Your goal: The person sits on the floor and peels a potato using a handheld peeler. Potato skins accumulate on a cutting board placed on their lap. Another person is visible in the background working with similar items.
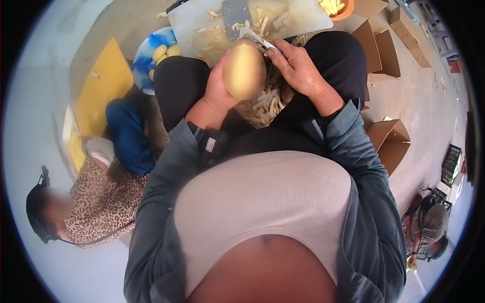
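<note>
My left hand (219,85) holds a large, smooth, yellow oval piece of produce (244,72), between my knees. It looks like a peeled potato or mango; I cannot tell which. In my right hand (297,68) is a peeler (255,39) with a pale handle, its head close to the upper end of the yellow piece. Whether the blade touches it is unclear. Below both hands, a heap of pale peel strips (261,108) lies between my legs. Just beyond, a white cutting board (303,17) carries scraps and a wide grey blade (237,13), like a cleaver's.
A blue-and-white basin (142,45) with several yellow pieces (160,52) stands left of my knee. An orange bowl (346,13) of yellow strips is at upper right. Cardboard boxes (390,142) line the right. One person (104,204) sits close on my left; another (432,223) is farther right.
</note>
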A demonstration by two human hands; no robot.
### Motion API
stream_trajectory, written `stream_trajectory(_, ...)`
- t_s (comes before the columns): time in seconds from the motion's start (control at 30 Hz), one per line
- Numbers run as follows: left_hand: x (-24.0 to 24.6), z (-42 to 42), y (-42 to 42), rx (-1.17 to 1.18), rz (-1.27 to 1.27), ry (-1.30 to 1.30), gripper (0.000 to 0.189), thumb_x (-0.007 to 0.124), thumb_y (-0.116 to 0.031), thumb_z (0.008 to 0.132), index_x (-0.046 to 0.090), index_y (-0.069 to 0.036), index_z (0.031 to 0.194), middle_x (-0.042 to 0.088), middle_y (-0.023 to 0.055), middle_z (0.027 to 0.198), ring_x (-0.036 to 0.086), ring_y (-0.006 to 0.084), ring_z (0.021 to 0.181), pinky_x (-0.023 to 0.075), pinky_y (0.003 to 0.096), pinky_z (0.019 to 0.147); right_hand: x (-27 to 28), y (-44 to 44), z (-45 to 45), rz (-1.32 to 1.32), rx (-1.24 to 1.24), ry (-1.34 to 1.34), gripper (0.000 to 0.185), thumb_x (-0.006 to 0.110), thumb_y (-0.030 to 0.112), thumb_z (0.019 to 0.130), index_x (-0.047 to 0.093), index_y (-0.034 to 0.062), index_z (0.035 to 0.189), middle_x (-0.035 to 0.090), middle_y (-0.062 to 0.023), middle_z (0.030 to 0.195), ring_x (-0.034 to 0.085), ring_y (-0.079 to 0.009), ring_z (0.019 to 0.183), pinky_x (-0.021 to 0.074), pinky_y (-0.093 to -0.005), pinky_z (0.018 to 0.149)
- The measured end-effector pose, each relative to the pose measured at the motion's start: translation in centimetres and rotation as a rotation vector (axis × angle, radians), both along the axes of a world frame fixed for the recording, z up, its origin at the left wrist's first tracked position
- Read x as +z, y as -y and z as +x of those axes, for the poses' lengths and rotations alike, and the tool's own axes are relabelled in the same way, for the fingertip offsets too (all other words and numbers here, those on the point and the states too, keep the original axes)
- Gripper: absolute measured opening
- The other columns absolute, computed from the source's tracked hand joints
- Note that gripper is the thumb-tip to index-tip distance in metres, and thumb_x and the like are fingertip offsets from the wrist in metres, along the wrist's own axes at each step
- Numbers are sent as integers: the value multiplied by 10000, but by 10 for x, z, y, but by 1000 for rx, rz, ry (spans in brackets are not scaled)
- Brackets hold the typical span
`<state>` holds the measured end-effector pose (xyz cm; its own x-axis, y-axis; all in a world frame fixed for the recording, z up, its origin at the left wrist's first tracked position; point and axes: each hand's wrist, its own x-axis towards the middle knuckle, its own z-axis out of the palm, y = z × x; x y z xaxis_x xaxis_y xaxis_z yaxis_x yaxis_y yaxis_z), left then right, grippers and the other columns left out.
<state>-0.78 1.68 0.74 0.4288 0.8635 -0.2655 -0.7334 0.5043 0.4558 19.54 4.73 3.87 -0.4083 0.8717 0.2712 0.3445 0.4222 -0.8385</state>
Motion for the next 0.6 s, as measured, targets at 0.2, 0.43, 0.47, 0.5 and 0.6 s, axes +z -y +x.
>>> stream_trajectory(0.2, 3, 3, 5, -78, -7, -15, 541, 480, -498, 946, 546, -32, 1212, 634, 157, 1003, 646, 296, 860, 556, 409, 668, 0, 5, 1, -50, 40, 61, 248, 523, 241, 982, 531, -6, 964, 609, -238, 751, 596, -436, 721, 476, -449, 629)
stream_trajectory(0.43, -7, -2, 5, -128, -66, 60, 555, 470, -520, 951, 532, -56, 1250, 617, 176, 1090, 622, 302, 885, 536, 405, 662, -3, 7, 2, -13, 98, 136, 250, 514, 245, 984, 534, -3, 962, 611, -234, 757, 599, -436, 724, 477, -456, 637)
stream_trajectory(0.47, -10, -3, 5, -110, -67, 56, 551, 473, -519, 949, 541, -57, 1240, 625, 166, 1080, 624, 302, 886, 535, 401, 665, -1, 8, 2, -75, 118, 141, 248, 514, 247, 982, 536, 1, 967, 615, -231, 758, 601, -435, 727, 480, -459, 641)
stream_trajectory(0.5, -9, -2, 5, -93, -67, 54, 547, 477, -519, 948, 549, -57, 1231, 632, 157, 1070, 625, 303, 887, 535, 398, 668, 4, 10, 3, -137, 137, 147, 247, 514, 250, 980, 539, 5, 972, 618, -228, 759, 603, -434, 731, 483, -463, 645)
stream_trajectory(0.6, -3, 1, 1, 33, -219, 23, 538, 492, -519, 938, 570, -62, 1210, 653, 128, 1048, 631, 303, 886, 534, 393, 677, 5, 17, 0, -75, 257, 172, 243, 522, 263, 968, 547, 21, 975, 629, -218, 760, 608, -430, 734, 492, -474, 656)
